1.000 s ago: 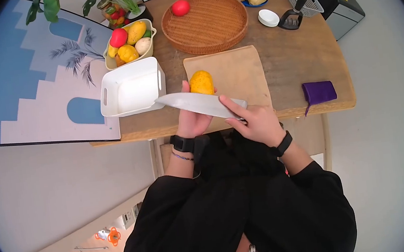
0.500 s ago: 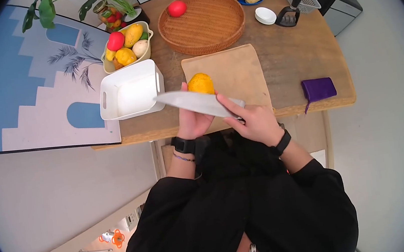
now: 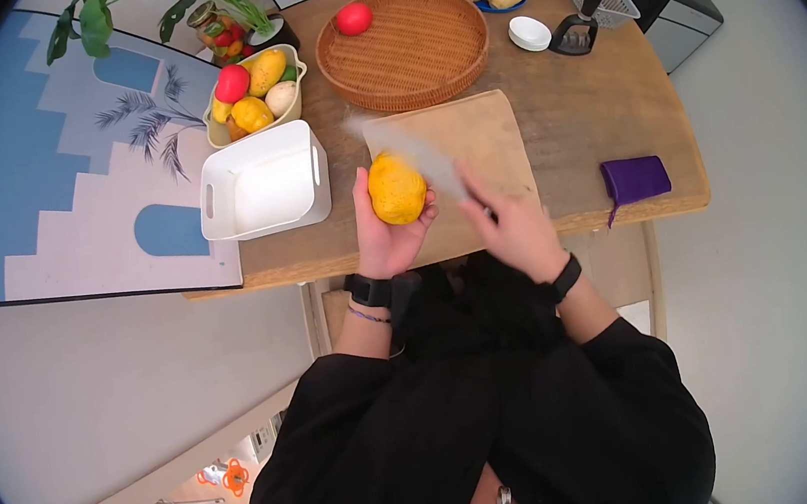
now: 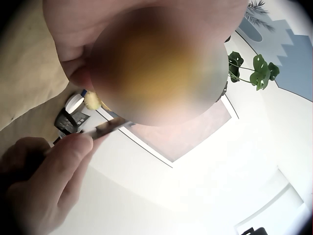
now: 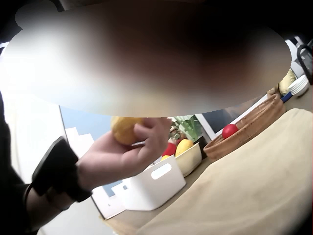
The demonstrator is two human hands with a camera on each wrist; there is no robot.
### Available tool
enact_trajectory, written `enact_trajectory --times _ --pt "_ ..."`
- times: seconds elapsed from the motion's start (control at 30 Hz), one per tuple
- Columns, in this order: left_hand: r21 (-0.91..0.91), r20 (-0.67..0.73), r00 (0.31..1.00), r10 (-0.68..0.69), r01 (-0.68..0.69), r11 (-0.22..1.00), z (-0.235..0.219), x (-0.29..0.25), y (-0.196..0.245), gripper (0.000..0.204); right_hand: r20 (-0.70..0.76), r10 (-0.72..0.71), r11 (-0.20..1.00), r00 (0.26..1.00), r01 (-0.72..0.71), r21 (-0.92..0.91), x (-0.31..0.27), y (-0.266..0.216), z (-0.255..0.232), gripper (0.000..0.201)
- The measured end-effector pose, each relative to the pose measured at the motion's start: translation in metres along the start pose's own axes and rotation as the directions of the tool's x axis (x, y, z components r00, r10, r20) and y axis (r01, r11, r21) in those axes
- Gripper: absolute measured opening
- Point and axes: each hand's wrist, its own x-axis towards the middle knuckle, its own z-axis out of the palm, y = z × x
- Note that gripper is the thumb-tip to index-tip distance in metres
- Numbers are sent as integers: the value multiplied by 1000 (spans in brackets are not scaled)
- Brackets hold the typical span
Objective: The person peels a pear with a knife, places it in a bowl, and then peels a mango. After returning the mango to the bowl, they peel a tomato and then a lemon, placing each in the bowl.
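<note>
In the head view my left hand (image 3: 386,247) cups a lumpy yellow fruit (image 3: 397,190) above the near left part of a beige mat (image 3: 484,131). My right hand (image 3: 519,235) grips a large kitchen knife (image 3: 428,160), its blade blurred by motion and pointing up and left past the fruit's far side. The right wrist view shows the left hand (image 5: 134,154) with fingers curled round the fruit (image 5: 126,131); a large blurred patch hides the knife there. Low in the left wrist view, the right hand (image 4: 58,169) holds the knife by its handle.
Left of the mat stands a white bin (image 3: 264,183), with a bowl (image 3: 210,125) of fruit behind it. A round wicker tray (image 3: 409,50) holding a red fruit (image 3: 355,18) lies beyond. A purple pouch (image 3: 636,178), white dish (image 3: 530,33) and black-handled tool (image 3: 578,29) are on the right.
The knife has swung away from over the near side of the fruit, up and to the far right, uncovering it. The left hand has brought the fruit slightly nearer the body.
</note>
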Motion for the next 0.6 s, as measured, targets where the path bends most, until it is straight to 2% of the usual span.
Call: enact_trajectory --times 0.03,0.07,0.1,0.13,0.17,0.2,0.27,0.3,0.33,0.37,0.4,0.47,0.5,0.53,0.57,0.6 --pt "2 0 1000 -1 1 1000 2 -1 0 64 -94 116 993 989 -117 0 4 3 -1 58" --pt "30 -23 1000 1 0 1000 5 -2 1 63 -53 156 982 986 -160 -96 6 5 -10 58" --pt "61 -45 999 7 -4 998 9 -1 4 63 -58 149 984 987 -154 -94 6 4 -15 58" --pt "64 -44 999 13 -10 998 12 -1 5 63 -48 71 997 996 -71 15 4 2 -18 58" --pt "29 -139 987 83 -80 996 16 0 3 64 -41 -5 992 999 10 123 0 0 -20 58" --pt "-2 -233 961 146 -151 989 21 1 1 65 -38 -6 993 999 10 122 -2 -4 -21 58" --pt "35 -252 955 156 -152 988 32 -2 -5 66 225 -119 992 967 106 70 -6 -13 -21 58" --pt "79 -267 949 167 -151 985 35 -3 -6 67 228 -116 992 967 103 69 -3 -9 -15 58" --pt "78 -270 949 164 -148 986 24 -4 -5 67 98 -7 996 995 -1 88 3 -2 -5 60" --pt "30 -73 995 74 -72 997 4 -3 -1 68 -36 103 988 994 -98 118 8 3 1 61" --pt "3 135 991 -10 10 1000 0 -1 4 68 -40 99 989 994 -94 118 11 5 -2 61" --pt "26 105 994 34 -37 999 -6 -1 1 68 -19 262 960 965 -263 -96 13 10 -9 60" --pt "46 73 995 74 -78 996 1 -3 -1 67 -18 259 961 966 -260 -92 10 7 -11 60" --pt "47 72 995 75 -79 996 7 -4 -2 67 -54 120 993 991 -119 20 3 3 -13 59" --pt "70 -20 992 123 -122 990 13 -5 -3 62 -106 -16 992 994 29 123 -4 1 -15 58" --pt "96 -111 979 171 -161 982 19 -5 -5 57 -106 -14 992 994 27 121 -10 -1 -15 58"
